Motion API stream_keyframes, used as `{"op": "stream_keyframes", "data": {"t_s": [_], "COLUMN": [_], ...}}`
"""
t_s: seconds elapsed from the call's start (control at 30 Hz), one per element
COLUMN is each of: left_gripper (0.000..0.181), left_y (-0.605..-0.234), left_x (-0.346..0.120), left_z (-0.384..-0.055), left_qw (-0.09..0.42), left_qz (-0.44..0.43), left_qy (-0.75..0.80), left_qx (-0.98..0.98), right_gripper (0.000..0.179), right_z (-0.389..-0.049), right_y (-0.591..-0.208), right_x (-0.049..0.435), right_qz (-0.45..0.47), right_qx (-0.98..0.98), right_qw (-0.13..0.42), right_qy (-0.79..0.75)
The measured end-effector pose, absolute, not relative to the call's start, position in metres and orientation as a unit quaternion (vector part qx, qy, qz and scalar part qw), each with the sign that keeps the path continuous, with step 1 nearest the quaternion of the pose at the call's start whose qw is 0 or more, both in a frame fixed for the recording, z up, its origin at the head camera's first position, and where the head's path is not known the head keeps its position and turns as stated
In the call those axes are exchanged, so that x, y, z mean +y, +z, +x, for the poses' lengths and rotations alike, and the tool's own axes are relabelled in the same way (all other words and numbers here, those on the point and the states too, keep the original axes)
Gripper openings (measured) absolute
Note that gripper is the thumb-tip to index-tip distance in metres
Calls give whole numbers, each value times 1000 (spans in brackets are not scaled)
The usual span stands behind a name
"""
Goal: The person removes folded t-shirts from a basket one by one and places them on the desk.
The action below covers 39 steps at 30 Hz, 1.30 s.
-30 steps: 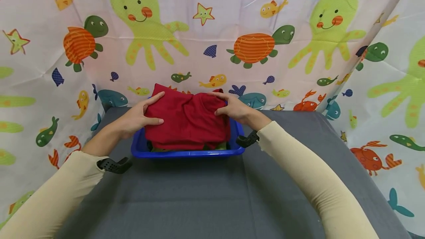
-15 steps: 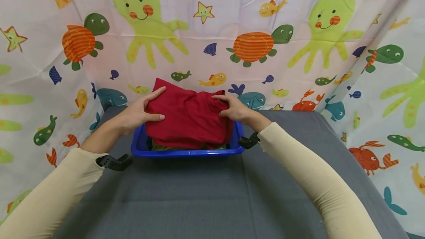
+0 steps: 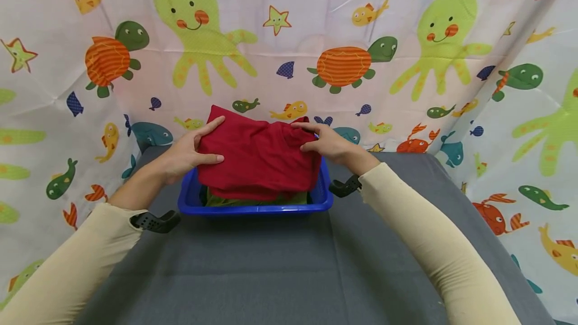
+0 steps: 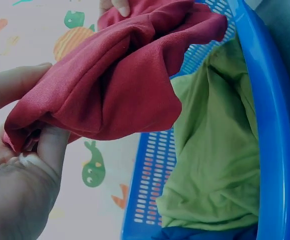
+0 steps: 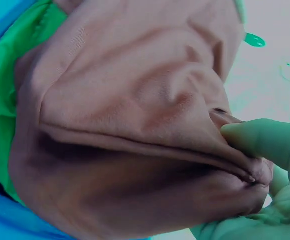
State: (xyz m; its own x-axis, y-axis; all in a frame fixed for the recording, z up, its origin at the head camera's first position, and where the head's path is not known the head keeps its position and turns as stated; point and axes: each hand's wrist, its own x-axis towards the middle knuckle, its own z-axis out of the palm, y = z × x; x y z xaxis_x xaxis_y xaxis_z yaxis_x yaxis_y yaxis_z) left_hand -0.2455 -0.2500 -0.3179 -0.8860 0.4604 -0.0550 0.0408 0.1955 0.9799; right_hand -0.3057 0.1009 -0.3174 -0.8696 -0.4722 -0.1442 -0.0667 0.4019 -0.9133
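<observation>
Premises: screened booth, building type undetermined | Evidence: smooth white sea-animal-print sheeting [image 3: 311, 19] hung on three sides | Within: flat grey cloth-covered desk [image 3: 253, 265]

The cloth [image 3: 257, 159] is red, the basket [image 3: 253, 209] blue, the backdrop [image 3: 253, 4] a sea-animal print.

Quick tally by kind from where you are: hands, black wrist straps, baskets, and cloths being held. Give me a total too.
Hands: 2 (left hand, right hand)
Black wrist straps: 2 (left strap, right strap)
Blue basket: 1
Red cloth, held by both hands: 1
Total: 6
</observation>
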Motion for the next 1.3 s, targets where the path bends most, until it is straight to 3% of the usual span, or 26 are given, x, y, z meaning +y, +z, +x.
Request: {"op": "stream_keyframes", "data": {"t_s": [0.47,1.3], "left_gripper": [88,90], "left_y": [-310,-315], "left_x": [-227,-145], "left_z": [-253,-267], "left_qw": [175,197], "left_qz": [173,225], "left_qy": [646,705], "left_qx": [722,643], "right_gripper": [64,63], "right_z": [-313,-310], "right_y": [-291,-267], "right_x": [130,220], "right_qz": [-148,-136], "right_qx": [760,754], "right_qw": [228,223], "right_qy": [-590,-603]}}
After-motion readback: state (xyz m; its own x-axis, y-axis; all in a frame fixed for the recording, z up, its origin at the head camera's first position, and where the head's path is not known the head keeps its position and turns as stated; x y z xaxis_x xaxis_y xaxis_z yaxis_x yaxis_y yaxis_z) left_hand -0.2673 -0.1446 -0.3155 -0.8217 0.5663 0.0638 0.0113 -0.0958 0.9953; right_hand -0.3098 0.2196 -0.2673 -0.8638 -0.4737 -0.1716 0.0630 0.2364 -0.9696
